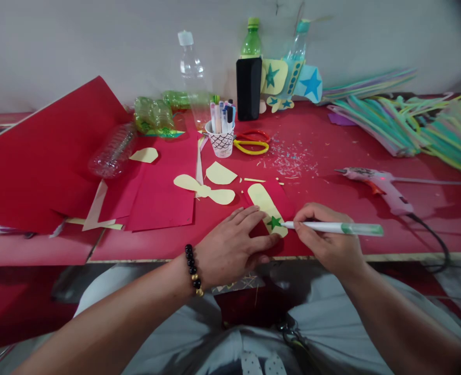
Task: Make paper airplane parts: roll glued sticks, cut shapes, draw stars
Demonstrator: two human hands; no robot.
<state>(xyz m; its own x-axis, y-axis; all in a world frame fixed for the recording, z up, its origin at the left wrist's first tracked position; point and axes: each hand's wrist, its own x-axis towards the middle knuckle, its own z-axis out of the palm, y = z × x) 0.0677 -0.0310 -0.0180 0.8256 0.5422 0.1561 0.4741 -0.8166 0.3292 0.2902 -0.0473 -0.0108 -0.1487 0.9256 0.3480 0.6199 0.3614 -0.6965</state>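
Note:
In my right hand (328, 237) is a white marker (328, 227) with a green end, held in a pinch. Its tip touches a green star (274, 223) on a pale yellow paper strip (262, 198) with rounded ends. My left hand (236, 237) lies flat with fingers stretched out, pressing the strip's left edge near the table's front. Beneath the strip is a piece of red paper (281, 195). Just beyond my left hand lies a yellow propeller-shaped paper cutout (204, 191), with another yellow cutout (220, 173) behind it.
A pink glue gun (386, 190) with a cord lies at right. A cup of markers (220, 143) and yellow-red scissors (252, 147) stand mid-table. Behind are a black phone (248, 88) and plastic bottles (191, 73). Red sheets (59, 156) cover the left; pipe cleaners (386, 127) are piled right.

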